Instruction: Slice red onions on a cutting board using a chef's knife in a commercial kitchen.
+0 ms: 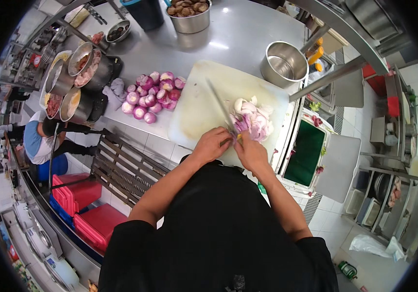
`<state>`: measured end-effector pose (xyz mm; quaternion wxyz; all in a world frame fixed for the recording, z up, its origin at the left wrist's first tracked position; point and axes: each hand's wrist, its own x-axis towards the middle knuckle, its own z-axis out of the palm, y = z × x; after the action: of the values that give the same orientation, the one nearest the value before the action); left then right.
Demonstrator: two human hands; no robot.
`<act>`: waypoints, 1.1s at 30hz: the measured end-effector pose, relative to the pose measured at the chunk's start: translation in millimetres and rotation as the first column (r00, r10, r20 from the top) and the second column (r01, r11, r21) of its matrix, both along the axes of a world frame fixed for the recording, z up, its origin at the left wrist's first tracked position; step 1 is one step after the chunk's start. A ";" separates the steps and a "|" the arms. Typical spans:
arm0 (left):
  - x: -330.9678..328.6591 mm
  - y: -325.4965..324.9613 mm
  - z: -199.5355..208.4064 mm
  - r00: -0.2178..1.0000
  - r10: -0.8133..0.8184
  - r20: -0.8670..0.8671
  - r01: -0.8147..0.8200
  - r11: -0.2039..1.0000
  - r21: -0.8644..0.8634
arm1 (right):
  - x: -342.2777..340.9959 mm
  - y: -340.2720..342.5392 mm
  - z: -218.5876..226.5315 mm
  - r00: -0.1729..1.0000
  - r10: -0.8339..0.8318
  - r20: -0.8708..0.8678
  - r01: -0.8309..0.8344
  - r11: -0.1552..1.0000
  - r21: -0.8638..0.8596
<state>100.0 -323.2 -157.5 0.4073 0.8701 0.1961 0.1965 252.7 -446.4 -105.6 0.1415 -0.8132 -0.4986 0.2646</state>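
A kitchen knife (220,104) points away from me over the white cutting board (196,104). My right hand (252,155) is closed around its handle, of which a bit of yellow shows. Curled fingers of my left hand (212,145) meet the right one beside the heel of the blade; what they pinch is mostly hidden, though a purplish bit shows between the hands. Peeled and cut red onions (253,119) lie heaped on the board just right of the blade. Left of the board sits a pile of whole red onions (153,96), loose on the steel table (228,51).
An empty steel pot (284,64) stands beyond the board's right corner. Right of the board is a green-lined bin (306,155) with scraps on its rim. Steel pots of meat (89,68) stand at left. A slatted rack (124,165) is below the table's left edge. Another person (43,138) bends at far left.
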 end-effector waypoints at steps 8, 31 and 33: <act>-91.3 112.2 -0.4 0.541 0.831 0.131 -0.818 0.483 0.313 | 12.9 -7.2 18.3 0.985 -0.127 -0.118 0.137 0.988 0.076; -225.0 235.6 -34.3 0.203 0.942 -0.266 -0.916 0.279 0.287 | 9.5 -48.5 14.0 0.929 -0.062 -0.364 0.022 0.993 -0.113; -238.7 239.3 -48.8 0.159 0.961 -0.228 -0.940 0.218 0.263 | 9.5 -47.5 17.1 0.922 -0.082 -0.379 0.036 0.991 -0.128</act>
<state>-138.7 -83.9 -206.3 0.1272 0.5854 0.7580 0.2581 262.1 -493.9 -88.5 0.1955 -0.7674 -0.4199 0.4433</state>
